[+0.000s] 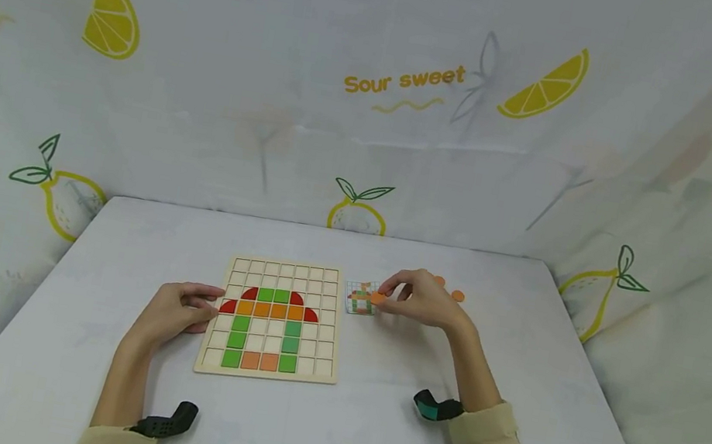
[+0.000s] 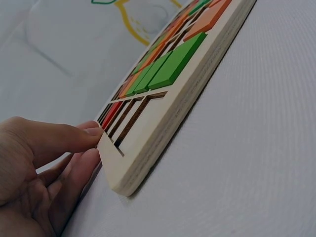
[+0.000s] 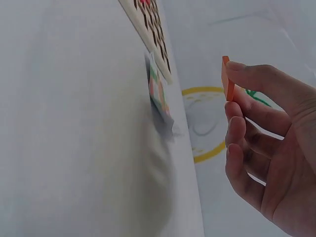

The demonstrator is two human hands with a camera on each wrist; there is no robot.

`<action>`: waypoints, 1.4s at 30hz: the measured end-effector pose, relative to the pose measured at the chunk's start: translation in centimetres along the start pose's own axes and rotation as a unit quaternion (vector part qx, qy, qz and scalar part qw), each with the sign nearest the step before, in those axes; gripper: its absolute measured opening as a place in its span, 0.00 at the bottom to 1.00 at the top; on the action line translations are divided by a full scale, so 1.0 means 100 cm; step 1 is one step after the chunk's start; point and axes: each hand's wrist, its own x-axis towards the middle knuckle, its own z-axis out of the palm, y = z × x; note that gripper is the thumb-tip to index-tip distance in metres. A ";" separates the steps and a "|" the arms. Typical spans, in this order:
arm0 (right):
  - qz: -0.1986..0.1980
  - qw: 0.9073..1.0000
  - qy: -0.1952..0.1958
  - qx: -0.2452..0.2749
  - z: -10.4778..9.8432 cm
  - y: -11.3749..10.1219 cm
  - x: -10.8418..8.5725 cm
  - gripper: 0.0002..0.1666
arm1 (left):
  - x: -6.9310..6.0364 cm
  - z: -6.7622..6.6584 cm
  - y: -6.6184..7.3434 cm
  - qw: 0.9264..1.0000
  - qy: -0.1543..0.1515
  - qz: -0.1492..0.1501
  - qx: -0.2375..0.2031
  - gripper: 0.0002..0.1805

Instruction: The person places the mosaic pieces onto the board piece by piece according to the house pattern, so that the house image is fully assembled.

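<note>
A wooden grid board [image 1: 321, 346] lies on the table, with red, orange and green tiles set in a mushroom-like pattern. My left hand [image 1: 174, 313] holds the board's left edge; in the left wrist view, the thumb and fingertips [image 2: 91, 140] meet at that rim. My right hand [image 1: 421, 300] pinches a thin orange tile [image 3: 227, 79] between thumb and index finger, raised above the table. Below the tile, right of the board, lies a small pattern card [image 1: 357, 299], partly covered by the right hand in the head view.
Orange pieces [image 1: 458, 296] lie on the table behind the right hand, one partly hidden by it. White cloth [image 1: 205, 110] printed with lemons hangs behind and beside the table [image 1: 305, 441]. Each wrist wears a black device [image 1: 167, 422].
</note>
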 end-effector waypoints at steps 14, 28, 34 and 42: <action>-0.026 0.998 -0.062 0.014 0.049 -0.039 0.071 0.12 | 0.002 -0.001 0.001 1.000 -0.007 0.000 -0.008 0.24; -0.025 0.996 -0.070 -0.054 0.093 -0.058 0.113 0.14 | 0.002 0.000 -0.001 1.000 -0.006 0.011 -0.003 0.25; -0.022 0.995 -0.069 -0.069 0.104 -0.065 0.119 0.13 | 0.001 0.000 0.000 1.000 -0.004 0.009 -0.005 0.25; -0.003 0.996 -0.049 -0.081 0.111 -0.068 0.118 0.13 | 0.000 0.000 0.001 1.000 0.003 0.010 0.006 0.24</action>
